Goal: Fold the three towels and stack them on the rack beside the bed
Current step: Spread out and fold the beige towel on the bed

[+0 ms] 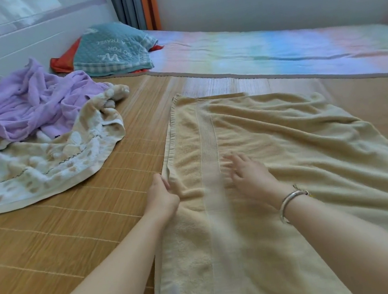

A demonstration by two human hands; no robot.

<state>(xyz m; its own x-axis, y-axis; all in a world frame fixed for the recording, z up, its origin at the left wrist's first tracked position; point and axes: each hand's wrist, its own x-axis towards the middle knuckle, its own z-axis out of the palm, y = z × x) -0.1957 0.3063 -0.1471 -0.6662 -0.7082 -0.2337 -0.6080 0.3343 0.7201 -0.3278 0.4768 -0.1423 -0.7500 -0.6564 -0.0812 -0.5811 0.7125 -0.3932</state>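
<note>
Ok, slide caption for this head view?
Left hand pinches the tan towel edge while right hand smooths it flat.

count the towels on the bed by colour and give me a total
tan towel, spread flat on the mat, left hand gripping its edge, right hand flat on it: 1
purple towel, crumpled: 1
cream patterned towel, crumpled, partly under the purple one: 1
total: 3

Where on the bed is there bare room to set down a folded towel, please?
Bare bamboo mat lies between the patterned towel and the tan towel, widening below the patterned towel. The pastel sheet right of the pillow is also free. The far left is crowded by the purple towel.
</note>
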